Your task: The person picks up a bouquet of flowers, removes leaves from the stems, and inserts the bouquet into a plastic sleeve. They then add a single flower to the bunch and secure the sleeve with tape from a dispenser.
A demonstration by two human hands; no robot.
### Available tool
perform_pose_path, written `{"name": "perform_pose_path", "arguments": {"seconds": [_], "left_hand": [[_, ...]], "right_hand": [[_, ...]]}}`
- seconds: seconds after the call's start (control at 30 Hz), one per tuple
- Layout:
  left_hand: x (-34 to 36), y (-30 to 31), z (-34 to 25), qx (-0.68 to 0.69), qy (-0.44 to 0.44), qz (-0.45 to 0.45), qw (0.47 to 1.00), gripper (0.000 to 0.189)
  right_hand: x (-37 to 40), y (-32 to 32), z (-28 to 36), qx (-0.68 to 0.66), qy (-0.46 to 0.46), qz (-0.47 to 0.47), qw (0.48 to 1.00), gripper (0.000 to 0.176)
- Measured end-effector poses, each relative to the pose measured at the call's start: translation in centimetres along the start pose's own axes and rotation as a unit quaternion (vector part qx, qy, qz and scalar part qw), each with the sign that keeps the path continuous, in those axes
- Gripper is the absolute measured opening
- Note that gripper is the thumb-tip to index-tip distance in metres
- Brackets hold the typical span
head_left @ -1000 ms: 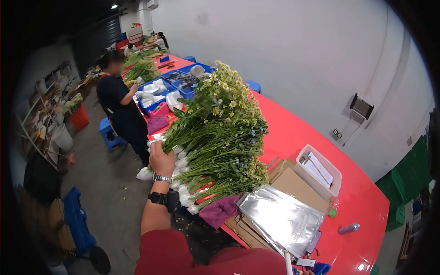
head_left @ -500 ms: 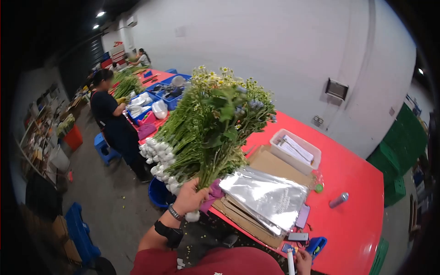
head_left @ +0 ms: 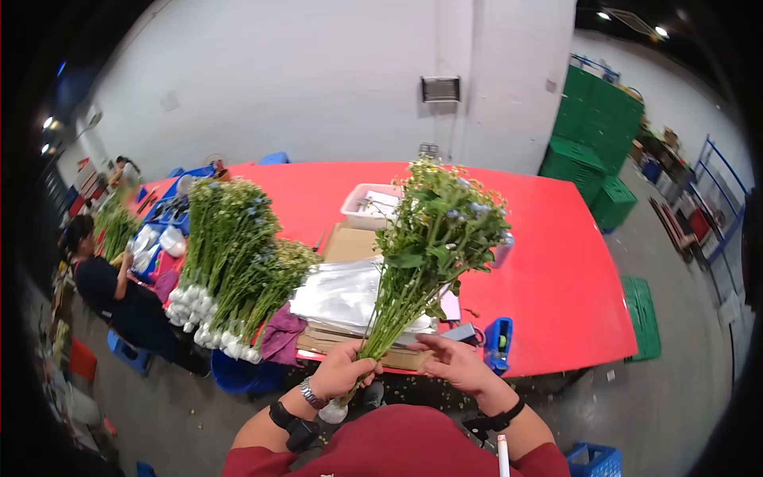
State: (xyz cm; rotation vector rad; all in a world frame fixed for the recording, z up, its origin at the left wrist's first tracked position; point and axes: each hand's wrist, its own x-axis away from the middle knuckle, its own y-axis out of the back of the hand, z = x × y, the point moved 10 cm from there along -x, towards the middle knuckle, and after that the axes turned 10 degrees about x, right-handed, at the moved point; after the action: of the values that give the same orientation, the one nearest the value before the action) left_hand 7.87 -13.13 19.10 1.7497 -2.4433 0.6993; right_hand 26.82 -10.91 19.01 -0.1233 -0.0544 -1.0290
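My left hand (head_left: 347, 372) is closed around the lower stems of a flower bouquet (head_left: 433, 238), which leans up and to the right with small white and blue blooms. A white wrap (head_left: 333, 412) covers the stem ends just below that hand. Beside the stems, my right hand (head_left: 461, 363) has its fingers apart and holds nothing. Behind the bouquet, clear plastic sleeves (head_left: 334, 292) lie on brown cardboard (head_left: 347, 242). More bunches (head_left: 230, 238) with white-wrapped ends (head_left: 191, 308) lie to the left, next to a purple cloth (head_left: 282, 334).
The red table (head_left: 556, 278) bears a white bin (head_left: 362, 203) with papers and a blue tape dispenser (head_left: 498, 346) near its front edge. A blue tub (head_left: 238, 374) sits below the edge. At the left is a co-worker (head_left: 111, 286); green crates (head_left: 592, 171) stand behind right.
The view has turned right. The held bouquet has come away from the other bunches and is over the sleeves. My right hand has moved from the table's front edge to beside the stems.
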Motion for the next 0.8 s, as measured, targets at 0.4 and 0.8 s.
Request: {"name": "perform_pose_path", "arguments": {"seconds": [0.4, 0.8], "left_hand": [[-0.8, -10.2, -0.4, -0.375, -0.131, 0.103, 0.912, 0.031], [-1.3, -19.6, -9.6, -0.451, -0.381, 0.094, 0.802, 0.013]], "right_hand": [[4.0, 0.2, -3.0, -0.236, -0.006, -0.010, 0.972, 0.057], [6.0, 1.7, -2.7, -0.257, 0.043, -0.098, 0.960, 0.028]]}}
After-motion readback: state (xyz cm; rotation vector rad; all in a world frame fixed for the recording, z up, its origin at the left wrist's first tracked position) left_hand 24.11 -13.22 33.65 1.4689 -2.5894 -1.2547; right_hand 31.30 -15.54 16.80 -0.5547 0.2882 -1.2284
